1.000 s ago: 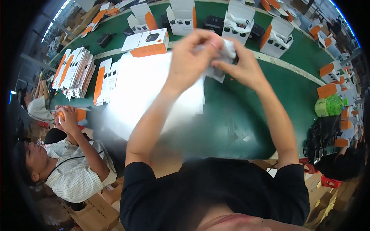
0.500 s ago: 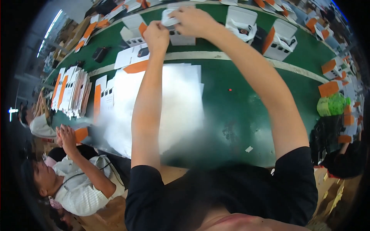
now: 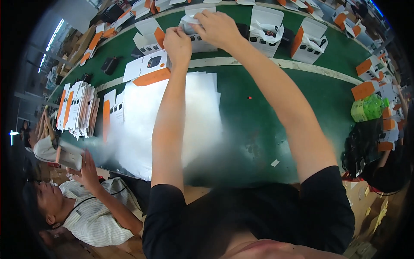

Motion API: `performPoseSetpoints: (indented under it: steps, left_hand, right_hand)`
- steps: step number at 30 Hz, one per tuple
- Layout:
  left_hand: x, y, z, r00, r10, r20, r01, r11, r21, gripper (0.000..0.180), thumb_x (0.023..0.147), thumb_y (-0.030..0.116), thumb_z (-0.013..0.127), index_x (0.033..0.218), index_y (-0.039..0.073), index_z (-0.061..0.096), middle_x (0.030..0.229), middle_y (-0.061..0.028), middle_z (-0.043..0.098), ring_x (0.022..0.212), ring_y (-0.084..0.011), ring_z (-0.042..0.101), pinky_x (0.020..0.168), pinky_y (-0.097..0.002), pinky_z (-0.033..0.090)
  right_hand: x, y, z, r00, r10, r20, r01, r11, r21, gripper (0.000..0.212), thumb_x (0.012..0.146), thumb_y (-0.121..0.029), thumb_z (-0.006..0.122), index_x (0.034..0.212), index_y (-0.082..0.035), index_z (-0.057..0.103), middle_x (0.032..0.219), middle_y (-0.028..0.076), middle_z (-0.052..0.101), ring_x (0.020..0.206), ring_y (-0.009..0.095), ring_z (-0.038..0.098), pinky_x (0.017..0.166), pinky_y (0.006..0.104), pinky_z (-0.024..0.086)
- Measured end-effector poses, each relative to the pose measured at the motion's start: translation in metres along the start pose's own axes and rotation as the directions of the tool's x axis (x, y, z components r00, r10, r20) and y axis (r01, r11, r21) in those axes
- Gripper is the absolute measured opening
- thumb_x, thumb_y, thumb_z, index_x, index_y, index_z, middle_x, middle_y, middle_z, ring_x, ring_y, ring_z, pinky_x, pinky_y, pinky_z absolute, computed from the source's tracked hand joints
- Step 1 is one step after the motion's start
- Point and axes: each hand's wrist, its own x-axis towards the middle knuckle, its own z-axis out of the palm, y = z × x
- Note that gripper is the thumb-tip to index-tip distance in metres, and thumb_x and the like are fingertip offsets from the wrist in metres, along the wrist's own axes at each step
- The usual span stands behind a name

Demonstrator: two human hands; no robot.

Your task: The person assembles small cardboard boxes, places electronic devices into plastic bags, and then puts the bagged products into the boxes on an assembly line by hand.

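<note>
Both my arms reach to the far side of the green table, to an open white carton [image 3: 204, 44] with dark pictures on its front. At its top lies a crinkled white wrapping [image 3: 189, 20], pinched at its right side by the fingers of my right hand [image 3: 219, 28]. My left hand [image 3: 177, 44] is closed at the carton's left edge; what its fingertips grip, if anything, is hidden. Beside my left wrist lies a flat white carton [image 3: 141, 68] with an orange flap.
Further open cartons [image 3: 266, 38] with wrapped contents stand along the far strip. A stack of white sheets [image 3: 200, 108] lies under my left forearm, flattened cartons [image 3: 78, 108] to its left. A green bottle [image 3: 366, 108] stands at right. A co-worker [image 3: 92, 211] sits at left.
The white wrapping sits slightly lower against the carton and looks more crumpled, with my right hand still on it. The co-worker at left now holds a pale box. The whole view has shifted slightly.
</note>
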Motion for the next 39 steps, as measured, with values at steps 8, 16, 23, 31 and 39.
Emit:
performPoseSetpoints:
  steps: [8,16,23,31,39]
  left_hand:
    - [-0.011,0.004,0.029,0.995,0.103,-0.015,-0.103,0.994,-0.035,0.018,0.094,0.013,0.059,0.092,-0.004,0.066,0.093,-0.0242,0.069,0.089,-0.0415,0.066,0.081,-0.047,0.05]
    - [-0.002,0.007,-0.033,0.978,0.192,0.078,-0.197,0.979,0.056,0.025,0.093,0.021,0.064,0.098,-0.004,0.065,0.087,-0.0202,0.07,0.083,-0.035,0.068,0.077,-0.0415,0.052]
    - [-0.114,0.043,-0.115,0.802,-0.258,0.539,-0.088,0.841,0.534,0.041,0.087,0.039,0.073,0.112,0.009,0.058,0.103,-0.0154,0.064,0.096,-0.0379,0.066,0.081,-0.0489,0.052]
    - [-0.139,0.028,-0.113,0.91,-0.126,0.396,-0.078,0.884,0.461,0.029,0.091,0.025,0.071,0.105,0.001,0.063,0.1,-0.0146,0.063,0.088,-0.0318,0.066,0.075,-0.0418,0.054]
    - [-0.141,0.025,-0.102,0.917,-0.089,0.389,-0.023,0.962,0.273,0.014,0.092,0.014,0.066,0.092,0.0,0.069,0.096,-0.0153,0.066,0.087,-0.0316,0.065,0.078,-0.0412,0.053]
  right_hand:
    - [-0.035,0.021,0.003,0.985,-0.069,0.16,0.102,0.972,-0.211,0.037,0.093,-0.044,0.06,0.104,-0.012,0.072,0.107,0.006,0.07,0.128,0.025,0.049,0.105,0.0564,0.039]
    - [0.042,0.214,-0.135,0.968,0.234,-0.095,-0.246,0.956,-0.158,0.023,0.082,-0.023,0.063,0.094,-0.007,0.074,0.09,0.022,0.07,0.089,0.035,0.068,0.083,0.0466,0.053]
    - [0.034,0.318,-0.132,0.436,0.259,0.862,0.19,0.91,-0.369,0.037,0.081,-0.031,0.067,0.107,-0.006,0.071,0.109,0.022,0.072,0.101,0.037,0.068,0.087,0.0444,0.054]
    - [0.033,0.3,-0.139,0.471,0.31,0.826,0.103,0.91,-0.401,0.041,0.08,-0.031,0.07,0.111,-0.004,0.069,0.11,0.022,0.071,0.102,0.036,0.068,0.088,0.0439,0.054]
    - [0.019,0.236,-0.225,0.745,0.417,0.521,-0.296,0.906,-0.301,0.07,0.07,-0.033,0.085,0.121,0.006,0.058,0.111,0.026,0.069,0.104,0.033,0.067,0.092,0.0393,0.053]
